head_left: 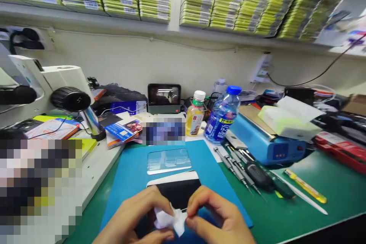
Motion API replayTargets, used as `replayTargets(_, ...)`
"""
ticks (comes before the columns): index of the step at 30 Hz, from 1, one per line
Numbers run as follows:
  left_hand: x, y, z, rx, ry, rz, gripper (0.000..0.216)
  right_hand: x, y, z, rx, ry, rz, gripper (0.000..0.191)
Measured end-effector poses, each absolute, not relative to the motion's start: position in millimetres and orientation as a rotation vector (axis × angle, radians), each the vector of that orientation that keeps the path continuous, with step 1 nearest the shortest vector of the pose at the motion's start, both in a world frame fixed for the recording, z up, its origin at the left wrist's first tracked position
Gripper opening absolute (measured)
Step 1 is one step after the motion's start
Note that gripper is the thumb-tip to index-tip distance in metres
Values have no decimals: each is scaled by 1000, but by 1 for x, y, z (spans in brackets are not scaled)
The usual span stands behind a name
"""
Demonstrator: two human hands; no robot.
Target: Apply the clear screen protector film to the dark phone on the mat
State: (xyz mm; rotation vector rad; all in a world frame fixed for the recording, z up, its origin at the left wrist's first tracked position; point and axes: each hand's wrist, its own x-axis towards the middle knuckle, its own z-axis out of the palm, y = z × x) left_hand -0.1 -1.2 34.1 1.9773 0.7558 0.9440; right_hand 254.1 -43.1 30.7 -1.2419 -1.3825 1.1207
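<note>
A crumpled white tissue (pixel 171 220) is between my two hands, low in the view. My left hand (pixel 140 213) is closed on it, thumb and forefinger pressing it from the left. With a pinch, my right hand (pixel 214 213) grips the tissue's right side. Under and just beyond my fingers lies a black, phone-like panel (pixel 174 192) with a white strip along its far edge; my hands hide its near part. Farther off, a clear rectangular glass sheet (pixel 168 161) rests flat on the blue mat (pixel 194 156), apart from both hands.
Right of the mat lie several precision screwdrivers (pixel 233 166), a yellow tube-like stick (pixel 305 187) and a blue machine (pixel 265 141). A juice bottle (pixel 195 116) and a large blue-capped bottle (pixel 221 118) stand behind. A microscope-like stand (pixel 68 91) occupies the left. Stacked boxes (pixel 200 0) fill the shelf.
</note>
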Motion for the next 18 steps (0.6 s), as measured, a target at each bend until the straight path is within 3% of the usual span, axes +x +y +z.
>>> replayTargets(3,1,2,38,2010,654,959,18,262,-47,39,-1218,-1398,999,17)
replayTargets(6,-1,1,36,2035,632,1006,13,262,-50,42,-1214,-1535,986,47)
replayTargets(7,-2,1,35,2050,643,1027,13,262,-50,41,-1206,-1604,975,50)
replayTargets(12,-5,4,29,2094,627,1130,13,257,-51,36,-1213,-1709,808,21)
replayTargets(18,-4,5,25,2063,545,1079,23,249,-51,36,-1129,-1567,648,19)
